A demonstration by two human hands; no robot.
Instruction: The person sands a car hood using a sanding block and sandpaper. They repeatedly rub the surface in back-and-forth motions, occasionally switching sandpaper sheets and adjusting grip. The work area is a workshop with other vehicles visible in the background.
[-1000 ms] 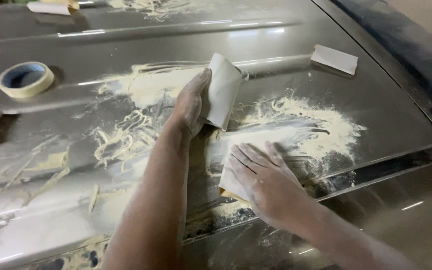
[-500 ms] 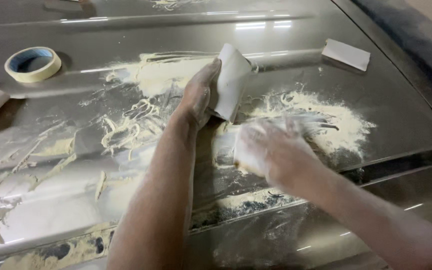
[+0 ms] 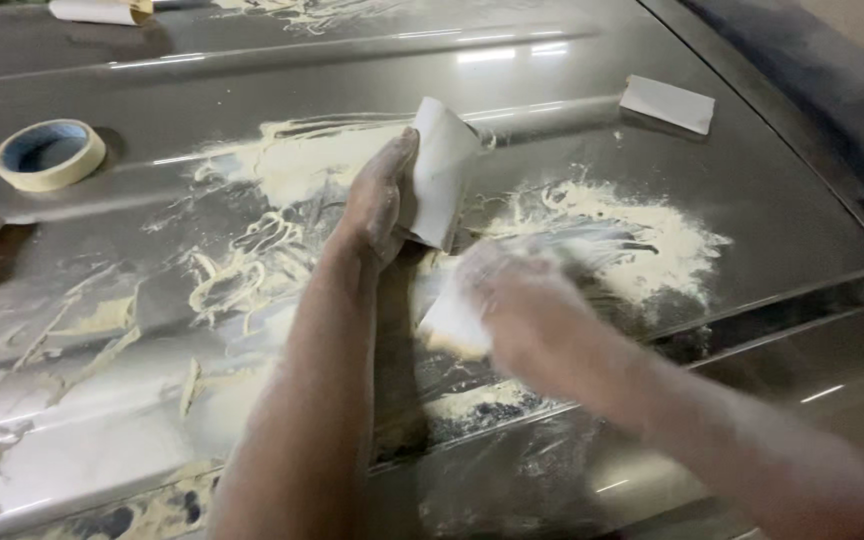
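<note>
Head view, two hands (image 3: 377, 200) (image 3: 522, 310), two sandpaper sheets (image 3: 439, 170) (image 3: 449, 322), one tape roll (image 3: 49, 153)

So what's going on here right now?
A person is working on a grey metal panel smeared with pale filler and dust. The left hand holds a folded sheet of sandpaper up off the panel. The right hand, blurred, presses a pale pad against the surface beside a dust patch. A tape roll and another folded sheet lie on the panel.
</note>
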